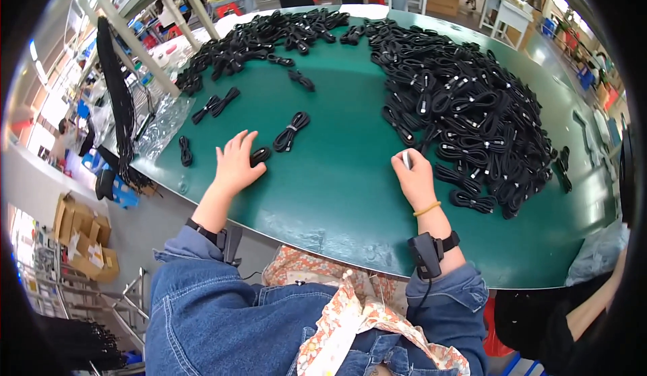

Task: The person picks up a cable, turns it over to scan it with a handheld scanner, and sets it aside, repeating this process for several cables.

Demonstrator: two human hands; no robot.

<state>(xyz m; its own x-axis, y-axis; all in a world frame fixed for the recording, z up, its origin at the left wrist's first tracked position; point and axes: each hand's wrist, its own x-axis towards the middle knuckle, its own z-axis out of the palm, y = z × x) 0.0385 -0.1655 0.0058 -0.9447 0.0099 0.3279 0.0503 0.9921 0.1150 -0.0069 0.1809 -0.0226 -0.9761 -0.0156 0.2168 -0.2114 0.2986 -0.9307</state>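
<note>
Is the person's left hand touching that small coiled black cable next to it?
Touching: the head view shows the left hand with its fingers lying against the small coiled cable.

My left grip [236,164] lay flat on the green table [337,187], touching a small coiled cable [259,154]; my right grip [412,177] pinched a white piece [406,158] beside the cable heap [465,113].

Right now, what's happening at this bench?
A person in a denim jacket sits at a green table covered with bundled black cables. The left hand lies flat, fingers touching a small coiled cable. The right hand is closed around a small white-tipped piece at the edge of the big pile of cable bundles. A second pile lies at the far left, with a few loose bundles between them.
</note>
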